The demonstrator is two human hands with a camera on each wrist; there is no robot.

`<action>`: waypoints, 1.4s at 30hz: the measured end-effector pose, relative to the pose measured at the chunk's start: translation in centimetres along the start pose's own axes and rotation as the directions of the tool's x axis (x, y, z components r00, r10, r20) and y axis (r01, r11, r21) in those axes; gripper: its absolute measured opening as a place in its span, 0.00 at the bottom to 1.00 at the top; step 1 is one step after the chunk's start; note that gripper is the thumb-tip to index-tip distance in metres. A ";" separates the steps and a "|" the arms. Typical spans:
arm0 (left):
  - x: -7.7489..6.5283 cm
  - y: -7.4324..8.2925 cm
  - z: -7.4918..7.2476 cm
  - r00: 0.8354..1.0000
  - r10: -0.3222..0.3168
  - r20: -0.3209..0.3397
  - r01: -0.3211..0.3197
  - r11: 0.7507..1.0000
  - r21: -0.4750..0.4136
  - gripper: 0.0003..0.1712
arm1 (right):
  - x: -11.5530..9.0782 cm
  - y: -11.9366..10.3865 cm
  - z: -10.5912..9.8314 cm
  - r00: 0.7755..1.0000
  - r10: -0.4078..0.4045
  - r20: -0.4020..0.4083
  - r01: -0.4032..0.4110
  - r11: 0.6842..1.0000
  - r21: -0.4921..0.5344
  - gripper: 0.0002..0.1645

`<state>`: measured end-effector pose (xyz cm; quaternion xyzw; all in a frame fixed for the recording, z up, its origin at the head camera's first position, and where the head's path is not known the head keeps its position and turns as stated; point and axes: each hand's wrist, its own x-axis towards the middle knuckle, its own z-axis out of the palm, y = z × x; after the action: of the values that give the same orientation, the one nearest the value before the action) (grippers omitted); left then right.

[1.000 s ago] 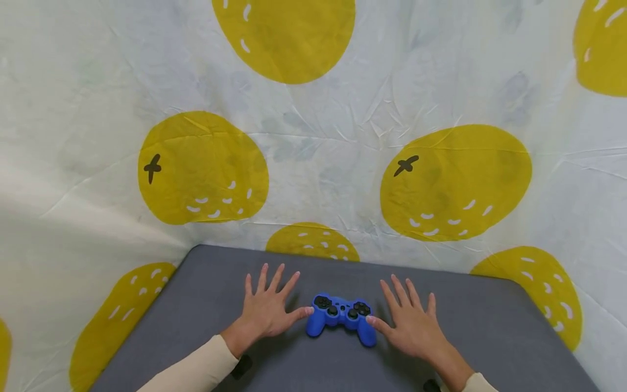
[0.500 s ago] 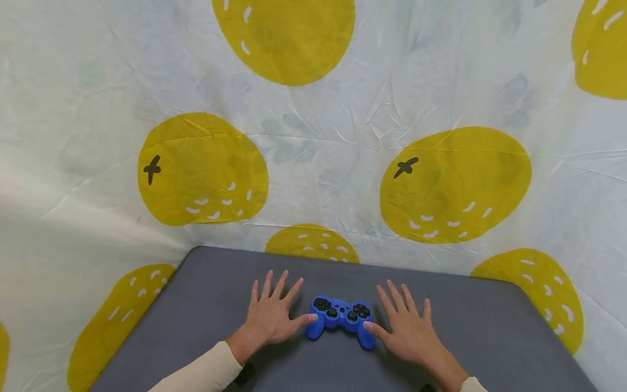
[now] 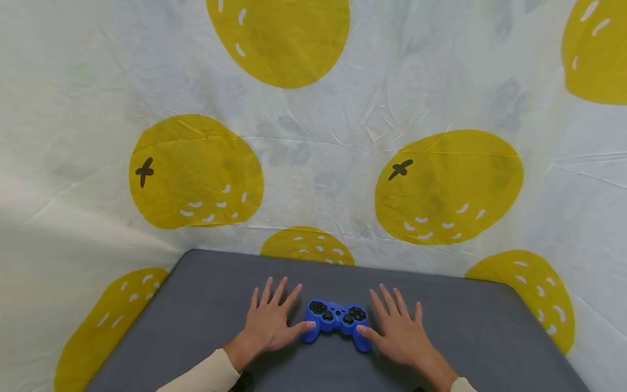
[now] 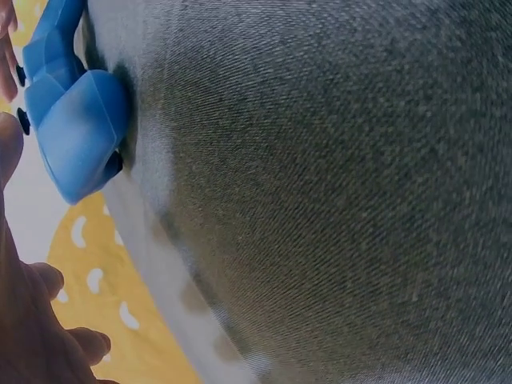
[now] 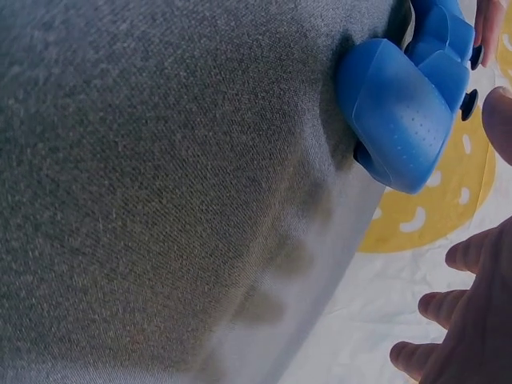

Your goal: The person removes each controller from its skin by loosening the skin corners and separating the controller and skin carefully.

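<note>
A blue game controller [image 3: 338,321] with black buttons and sticks lies on the grey table [image 3: 303,370], between the two hands. On its left side is my left hand [image 3: 270,325], palm down, fingers spread, its thumb tip over the left grip in the head view. My right hand [image 3: 400,335] mirrors it on the other side, thumb tip over the right grip. Both wrist views show the controller [image 4: 84,136] resting on the cloth surface, with each thumb [image 5: 500,124] apart from it. Neither hand holds anything.
Behind the table hangs a white sheet [image 3: 313,185] printed with large yellow fruit shapes. It also runs along the left and right sides. The table's far edge [image 3: 392,270] meets this sheet a short way beyond the fingertips.
Both hands have shifted slightly down in the head view, and the right hand has drifted a little left. The whole scene has shifted slightly left and down. The controller stays on the table.
</note>
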<state>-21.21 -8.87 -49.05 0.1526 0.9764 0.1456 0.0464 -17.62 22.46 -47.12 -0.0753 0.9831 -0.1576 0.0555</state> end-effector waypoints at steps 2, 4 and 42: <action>0.0 -0.1 0.2 1.000 0.009 -0.004 -0.009 1.000 -0.011 0.55 | 0.1 0.0 0.2 1.000 0.000 0.003 0.000 1.000 0.005 0.60; 0.0 -0.2 0.4 1.000 0.011 -0.006 -0.011 1.000 -0.016 0.55 | 0.3 -0.1 0.4 1.000 -0.003 0.007 0.003 1.000 0.004 0.59; 1.5 0.5 2.4 0.988 0.151 0.022 -0.130 0.907 -0.401 0.53 | 1.6 -0.1 1.8 0.994 -0.107 0.025 0.094 0.947 0.306 0.51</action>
<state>-22.22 -7.30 -51.26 0.2135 0.9113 0.3400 0.0913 -18.92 21.58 -48.93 -0.1190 0.9406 -0.3082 0.0784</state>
